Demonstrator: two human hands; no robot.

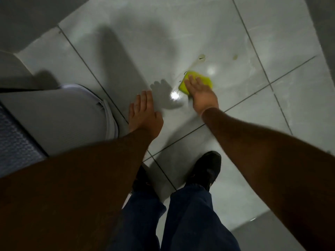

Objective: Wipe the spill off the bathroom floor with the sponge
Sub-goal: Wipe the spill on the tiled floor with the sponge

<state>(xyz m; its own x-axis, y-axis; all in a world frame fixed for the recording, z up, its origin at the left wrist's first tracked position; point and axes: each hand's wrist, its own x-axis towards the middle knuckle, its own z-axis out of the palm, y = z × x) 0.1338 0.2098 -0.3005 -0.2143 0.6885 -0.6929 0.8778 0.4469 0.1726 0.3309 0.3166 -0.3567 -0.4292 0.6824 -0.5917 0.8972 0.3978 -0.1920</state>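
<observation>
A yellow sponge (204, 79) lies flat on the pale tiled floor (244, 42) right of centre. My right hand (200, 92) presses down on it, fingers spread over its top, covering its near half. A thin yellowish spill (201, 57) streaks the tile just beyond the sponge, with a smaller spot (235, 56) to its right. My left hand (144, 113) hovers over the floor to the left of the sponge, fingers apart, holding nothing.
A white toilet bowl (76, 113) stands at the left, close to my left arm. Grey walls border the floor at the top left and the right. My dark shoes (206, 169) and blue trousers are below, on the tiles.
</observation>
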